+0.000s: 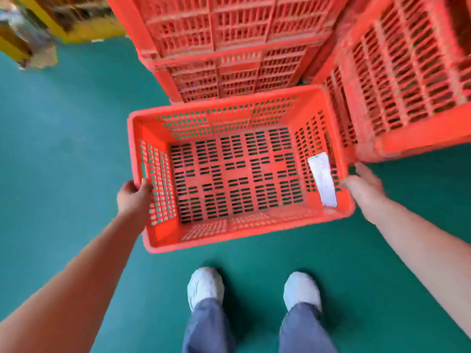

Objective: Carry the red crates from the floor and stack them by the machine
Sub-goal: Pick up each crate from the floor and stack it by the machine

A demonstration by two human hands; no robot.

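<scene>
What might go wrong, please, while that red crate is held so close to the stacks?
Both the left hand and the right hand grip only the rim of the held crate; a slip could drop it onto the shoes. Its far corner is near the right stack and may snag. The white paper inside could slide out if tilted.

Bright, even light; motion blur and wide-angle bending toward the edges.

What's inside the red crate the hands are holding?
Inside the held crate, only a white strip shows, lying against its right wall. The green floor shows through the slots. Whatever lies under the strip is covered.
</scene>
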